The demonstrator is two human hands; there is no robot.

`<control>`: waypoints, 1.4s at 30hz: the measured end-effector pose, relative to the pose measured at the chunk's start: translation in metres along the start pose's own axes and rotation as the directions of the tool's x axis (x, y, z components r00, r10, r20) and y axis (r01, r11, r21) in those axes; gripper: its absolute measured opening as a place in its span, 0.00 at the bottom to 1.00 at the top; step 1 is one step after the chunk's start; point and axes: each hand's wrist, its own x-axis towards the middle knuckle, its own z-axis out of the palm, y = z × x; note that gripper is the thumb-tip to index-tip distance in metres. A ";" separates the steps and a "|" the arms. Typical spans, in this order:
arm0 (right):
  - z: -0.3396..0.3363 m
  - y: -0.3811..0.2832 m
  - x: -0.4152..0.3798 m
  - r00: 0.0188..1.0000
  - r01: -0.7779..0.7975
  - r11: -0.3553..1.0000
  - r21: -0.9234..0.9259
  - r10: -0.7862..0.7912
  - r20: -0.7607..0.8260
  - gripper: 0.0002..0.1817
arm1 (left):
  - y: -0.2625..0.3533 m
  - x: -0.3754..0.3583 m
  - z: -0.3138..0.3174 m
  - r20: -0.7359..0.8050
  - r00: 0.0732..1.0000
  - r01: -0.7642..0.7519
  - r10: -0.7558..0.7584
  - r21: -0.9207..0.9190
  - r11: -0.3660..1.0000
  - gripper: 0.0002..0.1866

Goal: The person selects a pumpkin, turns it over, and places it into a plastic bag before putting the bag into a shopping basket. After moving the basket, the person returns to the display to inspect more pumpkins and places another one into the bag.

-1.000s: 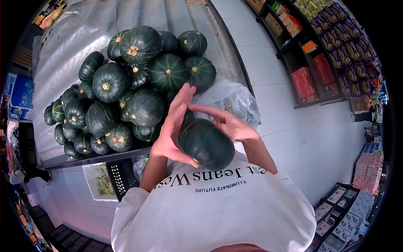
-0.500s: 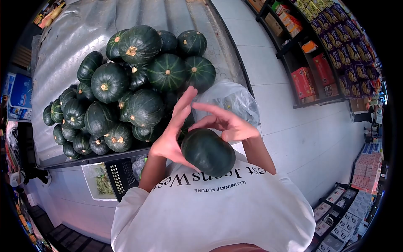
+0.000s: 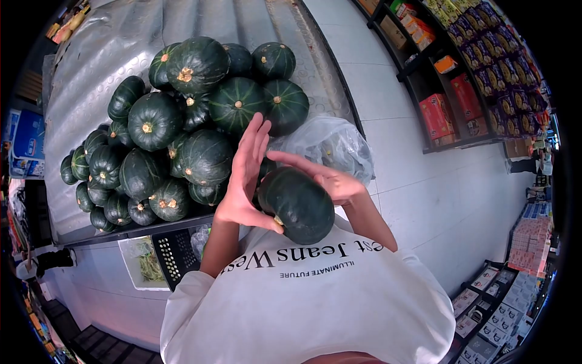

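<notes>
A dark green kabocha squash [image 3: 298, 209] is between my two hands, in front of the white shirt. My left hand [image 3: 242, 188] supports its left side, the thumb near the pale stem end and the long fingers stretched upward. On the far right side, my right hand [image 3: 333, 181] holds the squash, with its index finger extended toward the left hand; its other fingers are partly hidden behind the squash. Just beyond my hands lies a heap of similar kabocha squashes [image 3: 156, 120] on a grey display table [image 3: 200, 18].
A clear plastic bag [image 3: 339, 145] sits at the table's right corner, beside my right hand. Below the front edge are a black crate [image 3: 176, 255] and a white bin [image 3: 136, 267] with greens. Shelves of packaged goods [image 3: 439, 121] stand to the right across the tiled floor.
The squash has turned in my hands, bringing its stem end into sight on the left, and shifted slightly up and left. My left fingers have moved a little left.
</notes>
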 end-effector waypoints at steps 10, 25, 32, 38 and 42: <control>0.011 -0.016 -0.011 0.908 -0.360 0.930 -0.074 0.331 -0.258 0.31 | 0.017 0.002 0.009 0.191 0.981 -0.031 -0.016 0.242 0.970 0.53; 0.033 -0.034 0.025 0.903 -0.397 0.865 -0.307 0.309 -0.297 0.35 | 0.050 -0.025 -0.006 -0.142 0.945 0.284 -0.294 -0.089 0.955 0.53; 0.039 -0.050 0.057 0.956 -0.281 0.959 -0.021 0.282 0.085 0.44 | 0.072 -0.027 -0.017 -0.459 0.869 0.171 -0.184 -0.071 0.983 0.48; 0.057 -0.054 0.078 0.966 -0.251 0.968 0.014 0.250 0.069 0.28 | 0.088 -0.034 -0.027 -0.548 0.828 0.150 -0.120 0.011 0.989 0.50; 0.074 -0.059 0.086 0.973 -0.225 0.957 -0.183 0.231 0.014 0.31 | 0.095 -0.038 -0.029 -0.588 0.802 0.123 -0.107 -0.014 0.992 0.51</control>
